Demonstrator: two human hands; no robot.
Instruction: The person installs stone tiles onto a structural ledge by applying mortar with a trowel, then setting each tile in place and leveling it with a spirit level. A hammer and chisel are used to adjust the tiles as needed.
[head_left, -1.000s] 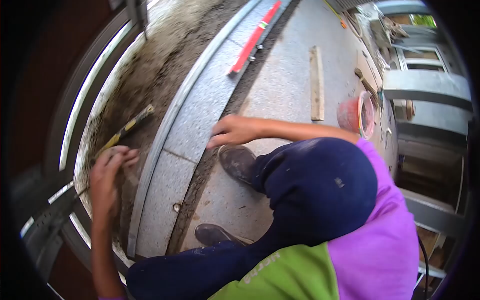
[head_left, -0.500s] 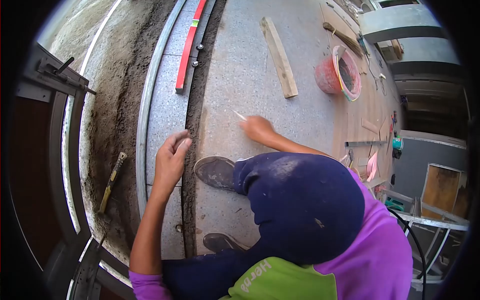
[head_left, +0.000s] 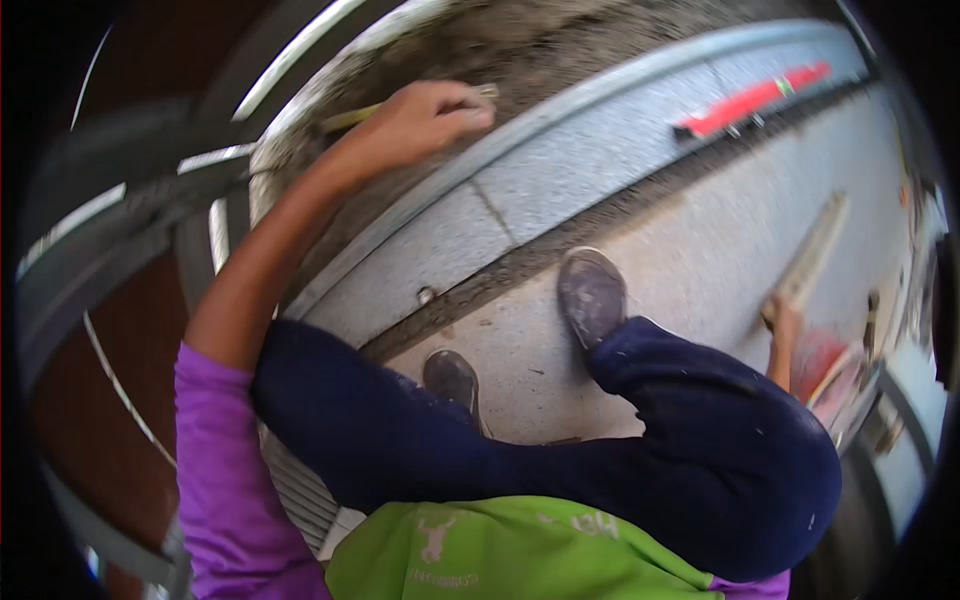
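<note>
My left hand (head_left: pixel 435 122) is stretched out over the soil strip, fingers loosely curled with the thumb apart from them. Behind it in this view lies a hammer with a yellow handle (head_left: pixel 350 119), partly hidden by the hand. At the right, my right hand (head_left: pixel 786 325) is closed around the near end of a piece of wood (head_left: pixel 815 245), blurred by motion. A long red spirit level (head_left: pixel 745 106) rests along the grey slab row (head_left: pixel 560 175), its green vial showing.
A pale curb (head_left: pixel 560 110) borders the slabs, with a soil-filled gap (head_left: pixel 640 195) on their other side. My shoes (head_left: pixel 592 295) stand on the speckled floor. A red bucket (head_left: pixel 825 365) is beside my right forearm. Dark metal framing (head_left: pixel 120 230) rises at the left.
The view has turned and tipped toward my lap. My left hand has gone from the slabs to over the hammer; my right has moved out to the wood, and its thin white item is no longer visible.
</note>
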